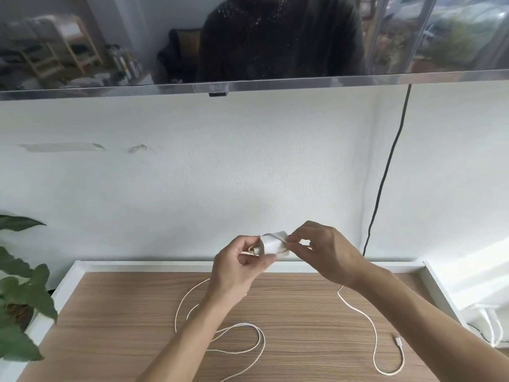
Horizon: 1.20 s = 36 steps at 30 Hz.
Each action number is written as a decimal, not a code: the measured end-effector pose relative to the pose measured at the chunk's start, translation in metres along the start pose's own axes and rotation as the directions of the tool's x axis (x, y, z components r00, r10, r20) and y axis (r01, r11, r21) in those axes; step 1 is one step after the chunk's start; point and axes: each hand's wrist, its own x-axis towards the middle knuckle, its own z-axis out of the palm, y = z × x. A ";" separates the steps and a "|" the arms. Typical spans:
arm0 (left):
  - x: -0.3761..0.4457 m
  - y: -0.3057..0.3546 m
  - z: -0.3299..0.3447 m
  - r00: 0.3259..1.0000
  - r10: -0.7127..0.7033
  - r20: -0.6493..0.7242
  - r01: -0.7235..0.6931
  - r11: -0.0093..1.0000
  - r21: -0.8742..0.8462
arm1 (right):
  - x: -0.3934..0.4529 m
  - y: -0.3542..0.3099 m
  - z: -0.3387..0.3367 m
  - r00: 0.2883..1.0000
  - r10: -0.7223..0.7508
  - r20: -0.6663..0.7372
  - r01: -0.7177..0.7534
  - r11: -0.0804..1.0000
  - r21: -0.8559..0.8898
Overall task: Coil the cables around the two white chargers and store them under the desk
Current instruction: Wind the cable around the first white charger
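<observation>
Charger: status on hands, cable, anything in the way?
Left hand and right hand both hold the white charger above the desk. Cable barely wound, mostly loose on desk. Nothing obstructing.

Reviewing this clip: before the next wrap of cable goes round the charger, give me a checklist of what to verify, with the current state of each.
1. White charger held by both hands, left hand and right hand: ok.
2. First turn of cable crossing the charger body: ok.
3. Loose cable free of knots on the desk: cannot tell, loops overlap.
4. Cable's connector end lying free on the desk: ok.
5. Second charger in view: not ok.
6. Plant clear of the cable: ok.
</observation>
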 end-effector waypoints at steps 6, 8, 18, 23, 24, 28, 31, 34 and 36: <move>0.002 0.002 -0.006 0.987 0.161 -0.009 -0.155 0.962 0.224 | -0.002 0.001 0.005 0.997 -0.066 -0.030 0.064 0.996 -0.064; 0.004 0.002 -0.008 0.978 0.205 -0.021 -0.190 0.934 0.303 | -0.003 0.001 0.007 0.996 -0.072 -0.052 0.068 0.995 -0.067; 0.017 0.027 -0.018 0.894 0.443 -0.066 -0.405 0.863 0.303 | -0.012 -0.015 0.013 0.974 -0.065 -0.216 0.056 0.997 -0.050; 0.015 0.039 -0.026 0.867 0.491 -0.086 -0.460 0.854 0.244 | -0.030 -0.012 0.012 0.953 0.122 0.276 -0.223 0.902 0.370; 0.014 0.041 -0.025 0.865 0.496 -0.072 -0.470 0.852 0.230 | -0.033 -0.010 0.013 0.918 0.130 0.375 -0.293 0.859 0.420; 0.003 0.044 -0.015 0.844 0.536 0.020 -0.529 0.826 0.193 | -0.031 -0.002 0.018 0.802 0.137 0.581 -0.468 0.749 0.469; -0.005 0.047 -0.007 0.829 0.555 0.068 -0.558 0.817 0.144 | -0.018 -0.002 0.013 0.788 0.152 0.597 -0.491 0.740 0.460; -0.009 0.051 -0.008 0.816 0.571 0.088 -0.577 0.800 0.163 | 0.001 -0.006 -0.006 0.776 0.177 0.605 -0.496 0.764 0.413; -0.008 0.053 -0.012 0.790 0.607 0.084 -0.609 0.763 0.216 | 0.011 -0.012 -0.019 0.748 0.162 0.644 -0.456 0.831 0.320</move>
